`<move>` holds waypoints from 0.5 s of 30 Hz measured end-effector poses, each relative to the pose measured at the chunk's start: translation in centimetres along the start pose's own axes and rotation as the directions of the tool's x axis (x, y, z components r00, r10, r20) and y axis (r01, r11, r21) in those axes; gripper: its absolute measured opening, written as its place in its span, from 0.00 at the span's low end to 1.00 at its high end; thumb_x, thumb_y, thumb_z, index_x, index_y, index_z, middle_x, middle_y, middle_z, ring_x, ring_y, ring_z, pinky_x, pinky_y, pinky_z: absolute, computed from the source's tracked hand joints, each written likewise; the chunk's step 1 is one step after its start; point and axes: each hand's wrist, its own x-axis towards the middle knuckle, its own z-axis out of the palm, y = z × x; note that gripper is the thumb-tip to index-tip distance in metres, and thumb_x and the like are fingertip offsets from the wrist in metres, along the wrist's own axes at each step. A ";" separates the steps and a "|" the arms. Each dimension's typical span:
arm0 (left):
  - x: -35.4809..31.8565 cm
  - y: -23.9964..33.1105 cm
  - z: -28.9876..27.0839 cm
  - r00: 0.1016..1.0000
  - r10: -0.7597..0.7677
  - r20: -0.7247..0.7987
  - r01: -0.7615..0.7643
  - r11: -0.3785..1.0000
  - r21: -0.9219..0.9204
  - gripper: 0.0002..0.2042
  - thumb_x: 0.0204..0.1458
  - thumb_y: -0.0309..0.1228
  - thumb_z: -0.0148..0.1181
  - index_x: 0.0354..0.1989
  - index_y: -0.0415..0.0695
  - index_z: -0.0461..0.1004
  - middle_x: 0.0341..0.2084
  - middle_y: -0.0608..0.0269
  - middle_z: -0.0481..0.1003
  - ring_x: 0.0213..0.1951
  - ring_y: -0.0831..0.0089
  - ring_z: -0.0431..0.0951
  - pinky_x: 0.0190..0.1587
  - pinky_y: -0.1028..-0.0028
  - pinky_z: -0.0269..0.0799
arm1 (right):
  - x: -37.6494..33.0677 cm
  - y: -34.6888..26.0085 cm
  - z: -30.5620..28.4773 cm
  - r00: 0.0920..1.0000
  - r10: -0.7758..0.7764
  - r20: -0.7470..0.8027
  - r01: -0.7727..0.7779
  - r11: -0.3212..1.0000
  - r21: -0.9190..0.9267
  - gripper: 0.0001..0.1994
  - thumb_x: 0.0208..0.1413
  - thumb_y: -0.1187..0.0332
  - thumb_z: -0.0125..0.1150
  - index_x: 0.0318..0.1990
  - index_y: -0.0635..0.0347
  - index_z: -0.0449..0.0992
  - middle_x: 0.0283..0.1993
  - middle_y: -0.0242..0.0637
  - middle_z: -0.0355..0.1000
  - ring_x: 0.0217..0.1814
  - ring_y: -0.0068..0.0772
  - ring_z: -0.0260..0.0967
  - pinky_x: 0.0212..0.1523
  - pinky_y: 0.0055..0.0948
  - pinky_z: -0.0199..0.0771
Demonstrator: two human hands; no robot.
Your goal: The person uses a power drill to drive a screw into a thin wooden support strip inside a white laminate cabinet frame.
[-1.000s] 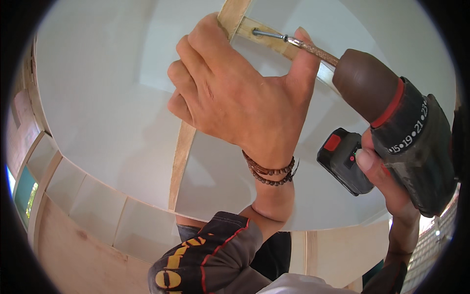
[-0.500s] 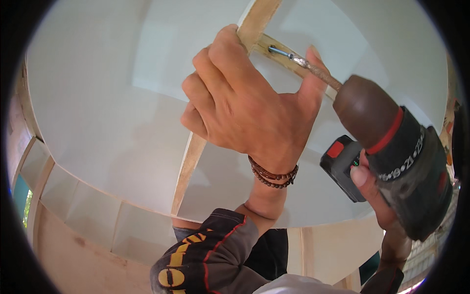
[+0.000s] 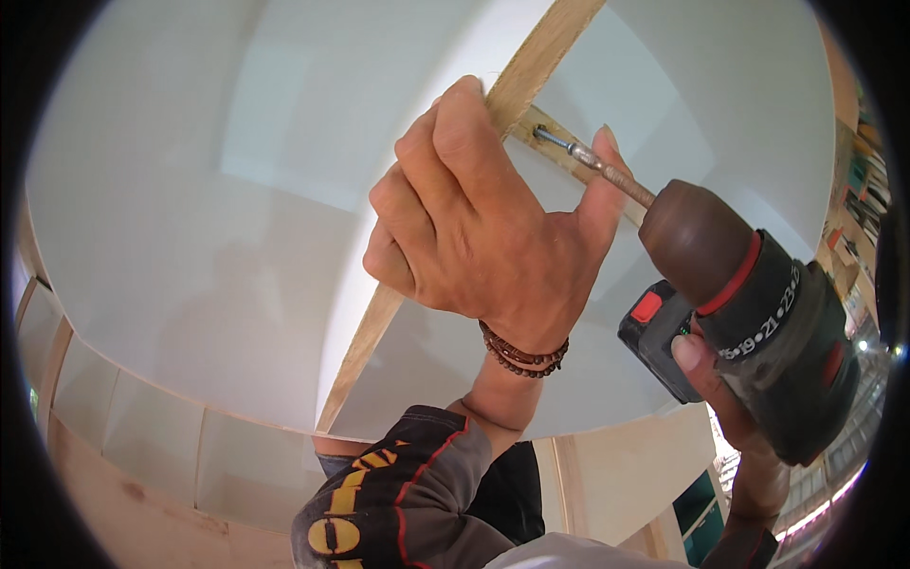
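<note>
on the left spreads a pale panel (image 3: 237, 237), broad, smooth and faintly blue-grey. a dark sleeve (image 3: 398, 493) with red piping and yellow print leads up to the left hand (image 3: 483, 223), its four fingers pressed close together and hooked over a wooden strip (image 3: 542, 68), a long raw-grained edge slanting between smooth surfaces. its thumb is spread well away from them, pointing up just beside a metal bit (image 3: 621, 180), long, brownish and worn; whether the thumb touches it cannot be told. round brown beads form a bracelet (image 3: 531, 365) at the wrist. further right, a slim silvery screw (image 3: 553, 139) has its tip at a dark spot in a flat wooden batten (image 3: 561, 161), which meets the strip at an angle; its other end meets the bit. below hangs a boxy black battery pack (image 3: 654, 332) with a red tab. the right hand (image 3: 716, 389) is wrapped around the cordless drill (image 3: 749, 313), thumb laid against its side, the other fingers mostly hidden. the tool has a matte brown tapering chuck, a red band and a dusty black body.
</note>
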 end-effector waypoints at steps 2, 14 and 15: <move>-0.1 -0.2 -0.2 1.000 -0.013 0.009 0.013 1.000 -0.001 0.34 0.39 0.62 0.64 0.51 0.50 0.77 0.39 0.72 0.76 0.39 0.66 0.71 0.43 0.64 0.54 | 0.0 -0.7 -0.2 0.999 0.009 0.038 -0.009 1.000 -0.017 0.16 0.54 0.72 0.72 0.50 0.62 0.78 0.40 0.26 0.75 0.42 0.23 0.68 0.51 0.28 0.69; -0.7 -0.5 -0.7 1.000 0.000 0.025 0.001 0.999 -0.044 0.33 0.52 0.66 0.53 0.51 0.49 0.78 0.40 0.70 0.78 0.38 0.67 0.71 0.44 0.66 0.54 | -1.4 -2.4 0.3 0.996 0.089 -0.005 -0.089 0.995 -0.050 0.16 0.54 0.72 0.72 0.49 0.62 0.78 0.40 0.26 0.75 0.43 0.24 0.69 0.52 0.28 0.69; -0.8 -0.8 -0.9 1.000 -0.001 0.025 0.001 0.999 -0.034 0.33 0.52 0.66 0.54 0.52 0.49 0.78 0.40 0.71 0.78 0.38 0.68 0.71 0.44 0.66 0.54 | -1.4 -2.2 0.8 0.996 0.087 -0.001 -0.087 0.995 -0.041 0.16 0.54 0.72 0.72 0.49 0.62 0.78 0.40 0.26 0.75 0.43 0.24 0.69 0.52 0.28 0.69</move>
